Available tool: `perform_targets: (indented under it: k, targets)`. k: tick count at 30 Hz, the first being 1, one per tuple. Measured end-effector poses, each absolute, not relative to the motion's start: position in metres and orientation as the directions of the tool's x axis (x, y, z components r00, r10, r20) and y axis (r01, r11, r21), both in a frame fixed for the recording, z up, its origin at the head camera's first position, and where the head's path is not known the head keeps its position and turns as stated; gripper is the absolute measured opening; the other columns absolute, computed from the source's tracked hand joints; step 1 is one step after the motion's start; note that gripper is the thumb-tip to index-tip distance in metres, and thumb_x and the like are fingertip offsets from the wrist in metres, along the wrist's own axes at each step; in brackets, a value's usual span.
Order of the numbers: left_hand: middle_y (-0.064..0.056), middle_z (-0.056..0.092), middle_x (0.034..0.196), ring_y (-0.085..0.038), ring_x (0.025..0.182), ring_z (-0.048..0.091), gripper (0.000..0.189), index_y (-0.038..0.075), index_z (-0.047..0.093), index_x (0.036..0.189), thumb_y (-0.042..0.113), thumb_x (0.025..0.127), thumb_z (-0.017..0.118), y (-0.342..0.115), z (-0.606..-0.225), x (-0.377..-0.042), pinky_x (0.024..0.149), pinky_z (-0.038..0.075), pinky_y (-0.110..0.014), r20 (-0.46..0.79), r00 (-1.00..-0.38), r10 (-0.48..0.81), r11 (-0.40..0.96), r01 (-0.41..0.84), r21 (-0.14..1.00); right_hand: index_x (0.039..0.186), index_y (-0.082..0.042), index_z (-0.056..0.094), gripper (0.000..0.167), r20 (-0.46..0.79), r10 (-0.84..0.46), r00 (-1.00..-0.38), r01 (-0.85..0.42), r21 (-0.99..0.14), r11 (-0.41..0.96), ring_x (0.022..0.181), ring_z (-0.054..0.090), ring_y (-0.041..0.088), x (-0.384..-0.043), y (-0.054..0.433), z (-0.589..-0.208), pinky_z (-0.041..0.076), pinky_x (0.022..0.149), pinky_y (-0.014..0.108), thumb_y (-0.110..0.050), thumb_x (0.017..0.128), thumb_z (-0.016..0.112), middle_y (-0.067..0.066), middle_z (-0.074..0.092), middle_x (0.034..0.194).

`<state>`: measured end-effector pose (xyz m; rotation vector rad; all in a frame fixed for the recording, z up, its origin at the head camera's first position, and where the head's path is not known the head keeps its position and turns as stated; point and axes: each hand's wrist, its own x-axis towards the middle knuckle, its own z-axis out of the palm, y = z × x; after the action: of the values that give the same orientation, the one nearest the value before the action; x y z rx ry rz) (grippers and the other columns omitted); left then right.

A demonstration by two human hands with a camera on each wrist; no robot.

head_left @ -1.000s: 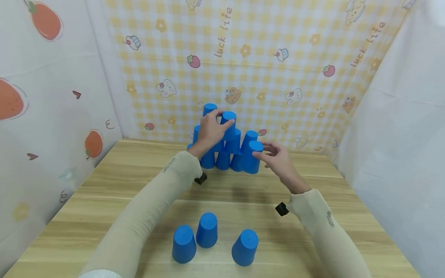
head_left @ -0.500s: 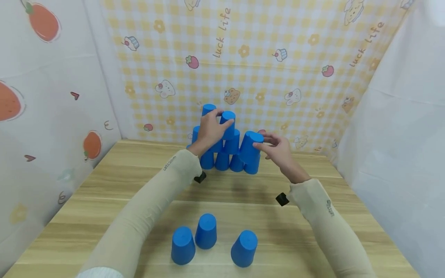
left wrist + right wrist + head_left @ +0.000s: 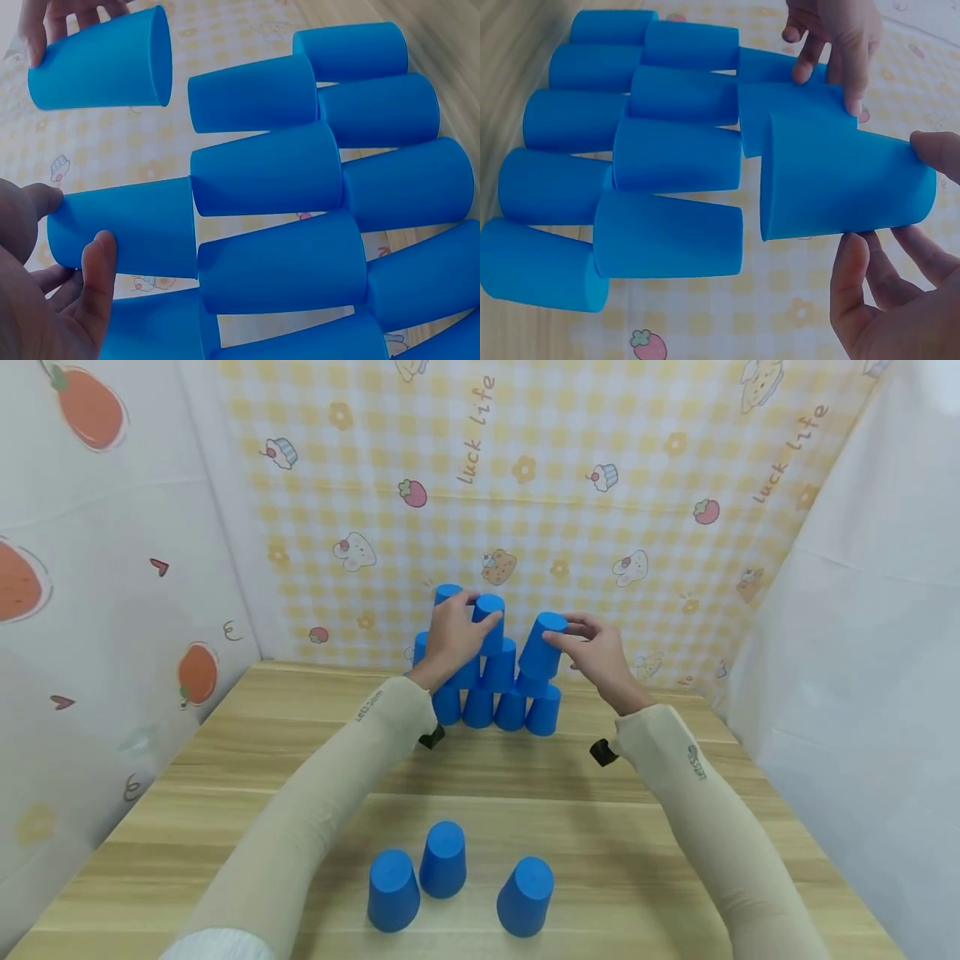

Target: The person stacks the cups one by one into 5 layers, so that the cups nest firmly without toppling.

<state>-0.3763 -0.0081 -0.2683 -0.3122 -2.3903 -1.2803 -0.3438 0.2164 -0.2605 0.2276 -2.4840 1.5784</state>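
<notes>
Blue cups, all upside down, form a stacked pyramid point(image 3: 478, 708) at the back of the table. My left hand point(image 3: 452, 637) grips a blue cup point(image 3: 491, 625) by its upper part, thumb on the near side; in the left wrist view this cup point(image 3: 135, 229) has its rim against the second row. To its right, my right hand point(image 3: 600, 662) holds another blue cup point(image 3: 542, 647) between thumb and fingers, slightly tilted. The right wrist view shows that held cup point(image 3: 840, 180) apart from the second-row end cup point(image 3: 671, 236). Another third-row cup point(image 3: 447, 593) stands left, partly behind my left hand.
Three more upside-down blue cups stand near the front of the wooden table point(image 3: 600, 827): a left one point(image 3: 393, 892), a middle one point(image 3: 443, 860) and a right one point(image 3: 526, 897). A checked cloth point(image 3: 570, 552) hangs close behind the pyramid.
My right hand has lifted its cup from in front of the pyramid's right end to above the second row. The left hand stays nearly still with its cup.
</notes>
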Motion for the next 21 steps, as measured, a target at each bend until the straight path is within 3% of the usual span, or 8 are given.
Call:
perform_targets:
  k: [8,16,21]
  targets:
    - [-0.01,0.058,0.137,-0.024,0.122,0.059,0.056,0.007,0.053,0.14,0.04,0.096,0.064,-0.007,-0.267,-0.379,0.099,0.05,-0.041,0.455,-0.89,0.012,0.588,0.374,0.717,0.133,-0.011,0.059,0.06,0.321,-0.015,-0.947,-0.296,-0.853,0.429,0.108,0.063,0.028,-0.361,0.205,-0.253,0.056,0.077,0.038,-0.045,0.087,0.075,0.012,0.063,0.128]
    - [-0.011,0.056,0.14,-0.028,0.123,0.058,0.057,0.006,0.05,0.143,0.035,0.097,0.065,-0.006,-0.264,-0.379,0.1,0.049,-0.044,0.447,-0.894,0.023,0.606,0.368,0.706,0.135,-0.01,0.058,0.06,0.323,-0.026,-0.946,-0.297,-0.833,0.468,0.118,0.059,0.029,-0.373,0.194,-0.248,0.052,0.094,0.048,-0.045,0.089,0.073,0.013,0.061,0.131]
    - [-0.012,0.058,0.139,-0.029,0.122,0.059,0.056,0.005,0.051,0.142,0.034,0.096,0.066,-0.005,-0.261,-0.38,0.099,0.049,-0.045,0.441,-0.897,0.035,0.618,0.366,0.696,0.134,-0.01,0.059,0.06,0.308,-0.004,-0.951,-0.273,-0.837,0.474,0.12,0.057,0.028,-0.378,0.193,-0.25,0.05,0.097,0.048,-0.046,0.088,0.072,0.012,0.061,0.131]
